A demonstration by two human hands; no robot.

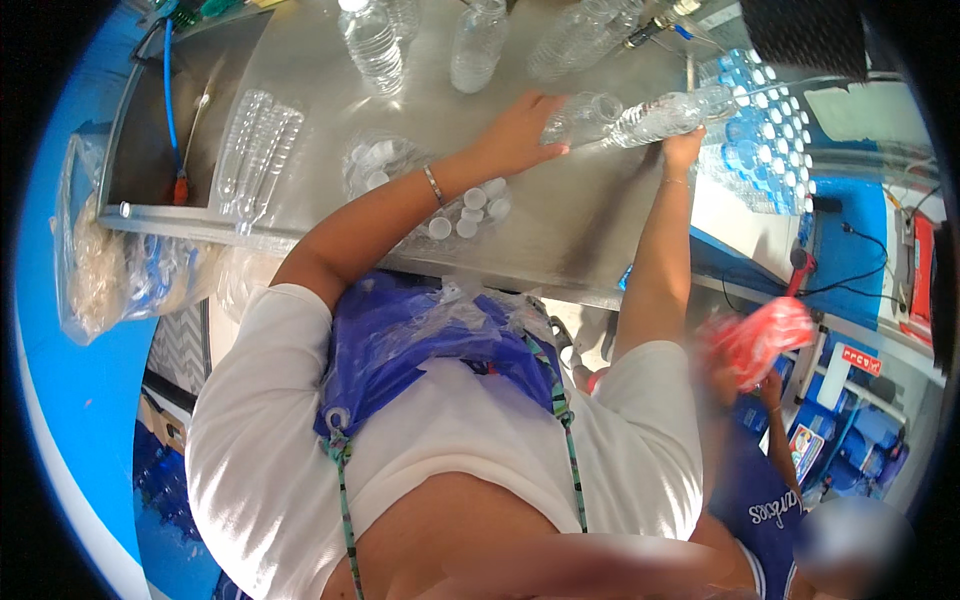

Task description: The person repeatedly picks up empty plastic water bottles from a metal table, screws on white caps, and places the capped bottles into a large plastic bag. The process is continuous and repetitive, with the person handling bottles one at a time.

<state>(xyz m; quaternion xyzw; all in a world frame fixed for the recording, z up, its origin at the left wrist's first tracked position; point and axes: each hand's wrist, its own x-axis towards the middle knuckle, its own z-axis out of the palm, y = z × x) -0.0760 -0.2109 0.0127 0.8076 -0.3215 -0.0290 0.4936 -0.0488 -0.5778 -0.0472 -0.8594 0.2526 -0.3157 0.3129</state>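
Over the steel counter (pixel 560 215), my right hand (pixel 684 150) is closed around a clear, ribbed plastic bottle (pixel 660 118) lying sideways, its neck to the right. At its left end is another clear bottle (pixel 580 120), and my left hand (pixel 520 135) grips that one with thumb and fingers apart around it. The two bottles overlap, and I cannot tell whether they touch. White caps (pixel 470 210) lie in a loose group under my left forearm, with more caps in a clear bag (pixel 380 165) beside it.
Several clear bottles (pixel 478 50) stand along the far side; others (pixel 258 160) lie at the left next to a sink (pixel 125 190) with a blue hose (pixel 170 100). Rows of capped bottles (pixel 765 140) stand at the right. Another person (pixel 760 470) holds a red and white bag (pixel 762 342) nearby.
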